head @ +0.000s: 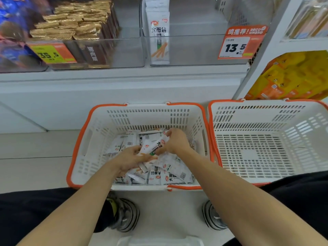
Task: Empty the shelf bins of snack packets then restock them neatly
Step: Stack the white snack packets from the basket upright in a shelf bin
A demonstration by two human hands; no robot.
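Where hands point(174, 140) meet, white packets point(156, 145).

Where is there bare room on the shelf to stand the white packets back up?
The clear bin behind the 13.5 price tag is bare from the lone upright packet rightward. The bin of gold packets beside it is crowded. Both hands, left and right, grip packets in the left basket.

Baskets: two, the packet-filled basket point(92, 139) left of the bare basket point(266, 121).
Price tags: two, yellow tag point(51, 54) and orange tag point(241, 43), above the baskets.
Hands: two, left hand point(131, 159) and right hand point(174, 141), in the packet-filled basket.
Shoes: two, left shoe point(126, 215) and right shoe point(213, 216).
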